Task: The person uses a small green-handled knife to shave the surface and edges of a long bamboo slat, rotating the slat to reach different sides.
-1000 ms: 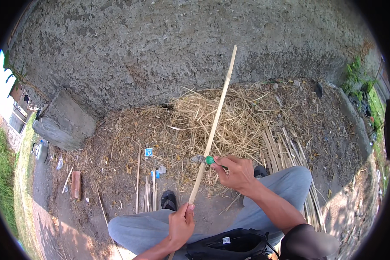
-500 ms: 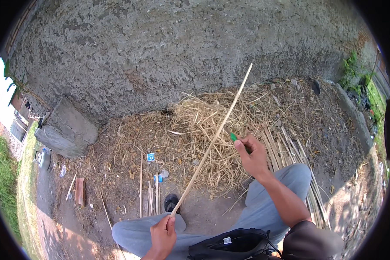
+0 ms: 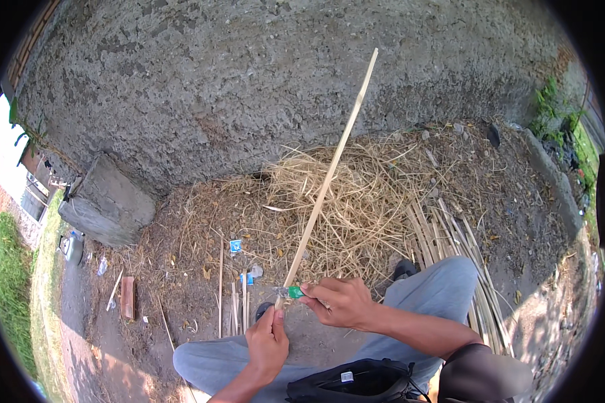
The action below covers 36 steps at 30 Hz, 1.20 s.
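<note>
My left hand [image 3: 267, 344] is closed round the near end of a long pale bamboo strip [image 3: 328, 178]. The strip slants up and away to the right, its far end in front of the wall. My right hand [image 3: 339, 302] grips a small knife by its green handle [image 3: 295, 292]. Its short blade [image 3: 279, 291] lies across the strip, just beyond my left fingers. Beneath the strip, a heap of thin straw-coloured shavings [image 3: 346, 228] covers the ground between my knees and the wall.
A rough grey wall [image 3: 249, 80] rises ahead. Bamboo strips [image 3: 444, 235] lie beside my right knee, and shorter strips [image 3: 235, 309] by my left foot. A concrete block [image 3: 107, 201] and a reddish brick [image 3: 128, 297] stand at left. A black bag [image 3: 356, 383] rests at my lap.
My right hand has come down and left with the knife, bringing its blade onto the strip near my left hand. My left hand has risen slightly, and the strip stands higher and steeper.
</note>
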Available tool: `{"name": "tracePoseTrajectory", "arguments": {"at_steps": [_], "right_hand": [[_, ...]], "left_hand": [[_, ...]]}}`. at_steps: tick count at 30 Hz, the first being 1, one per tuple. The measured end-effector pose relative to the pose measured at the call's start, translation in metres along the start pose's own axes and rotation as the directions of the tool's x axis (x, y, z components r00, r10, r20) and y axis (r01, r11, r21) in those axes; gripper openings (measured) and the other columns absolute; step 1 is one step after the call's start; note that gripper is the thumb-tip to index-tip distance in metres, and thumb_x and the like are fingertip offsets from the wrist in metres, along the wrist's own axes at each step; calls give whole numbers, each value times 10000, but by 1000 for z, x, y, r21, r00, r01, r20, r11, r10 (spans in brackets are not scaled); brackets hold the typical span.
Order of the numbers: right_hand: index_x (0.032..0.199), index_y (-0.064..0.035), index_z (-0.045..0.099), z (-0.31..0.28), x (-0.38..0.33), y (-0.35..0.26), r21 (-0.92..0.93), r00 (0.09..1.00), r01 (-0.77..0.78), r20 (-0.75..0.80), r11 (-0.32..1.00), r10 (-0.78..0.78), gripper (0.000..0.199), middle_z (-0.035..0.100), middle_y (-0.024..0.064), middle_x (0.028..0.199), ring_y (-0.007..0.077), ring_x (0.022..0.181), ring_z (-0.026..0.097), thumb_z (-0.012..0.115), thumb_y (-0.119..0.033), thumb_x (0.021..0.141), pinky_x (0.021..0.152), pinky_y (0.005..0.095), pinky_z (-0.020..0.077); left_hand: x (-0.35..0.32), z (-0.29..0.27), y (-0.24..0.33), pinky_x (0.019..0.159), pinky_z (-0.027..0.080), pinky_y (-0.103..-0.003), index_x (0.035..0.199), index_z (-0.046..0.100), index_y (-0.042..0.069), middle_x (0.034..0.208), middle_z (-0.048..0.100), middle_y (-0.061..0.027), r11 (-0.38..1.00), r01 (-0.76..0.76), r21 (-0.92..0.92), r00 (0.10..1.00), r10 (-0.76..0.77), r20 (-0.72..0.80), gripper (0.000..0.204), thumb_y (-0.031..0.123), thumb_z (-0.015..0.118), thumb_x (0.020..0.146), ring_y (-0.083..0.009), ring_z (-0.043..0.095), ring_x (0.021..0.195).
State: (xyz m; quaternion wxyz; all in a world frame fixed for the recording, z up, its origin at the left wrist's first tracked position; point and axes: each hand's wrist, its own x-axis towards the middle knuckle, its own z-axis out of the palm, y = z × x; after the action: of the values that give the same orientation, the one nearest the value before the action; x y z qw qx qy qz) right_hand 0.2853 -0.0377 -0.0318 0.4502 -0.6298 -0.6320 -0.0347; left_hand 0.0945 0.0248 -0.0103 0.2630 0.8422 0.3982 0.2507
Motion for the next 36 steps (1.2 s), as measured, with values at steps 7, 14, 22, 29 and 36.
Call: {"name": "tracePoseTrajectory", "arguments": {"at_steps": [7,14,22,29,36], "right_hand": [[934,-148,717,-2,4,10,-117,979,138,-137,984,-153,212,581,-5,637,173,452,570,801,-228,757,382,308,415],[894,-101,675,-48,39,85,-122,896,-345,-337,931,288,181,679,77,675,260,460,597,731,-269,855,399,374,426],[889,-99,683,-67,42,112,-202,876,-294,-447,934,179,175,654,90,612,287,467,593,703,-273,884,443,391,420],[888,-79,669,-58,40,118,-146,844,-505,-290,851,451,196,614,85,568,273,472,580,681,-274,904,455,398,419],[905,-70,664,-11,16,36,232,924,-382,72,895,376,208,714,101,789,268,533,643,673,-278,899,482,383,487]], "left_hand": [[3,7,5,454,405,-402,924,627,-72,619,570,-217,999,-46,-27,996,44,-82,162,86,599,946,-337,581,494],[-41,2,-7,460,428,-393,905,632,-71,654,591,-203,997,-21,-73,999,24,32,165,92,621,933,-350,608,532],[-84,-58,-12,567,480,-444,963,663,-20,756,625,-234,1000,-25,-15,998,26,53,161,103,560,946,-417,621,666],[-124,-75,-37,503,415,-377,906,663,-13,609,542,-169,988,105,109,993,-111,48,171,119,565,954,-282,494,502],[-94,-57,-35,491,363,-322,780,592,18,560,447,-34,844,479,-242,872,-427,239,349,262,500,1012,-116,428,540]]}}
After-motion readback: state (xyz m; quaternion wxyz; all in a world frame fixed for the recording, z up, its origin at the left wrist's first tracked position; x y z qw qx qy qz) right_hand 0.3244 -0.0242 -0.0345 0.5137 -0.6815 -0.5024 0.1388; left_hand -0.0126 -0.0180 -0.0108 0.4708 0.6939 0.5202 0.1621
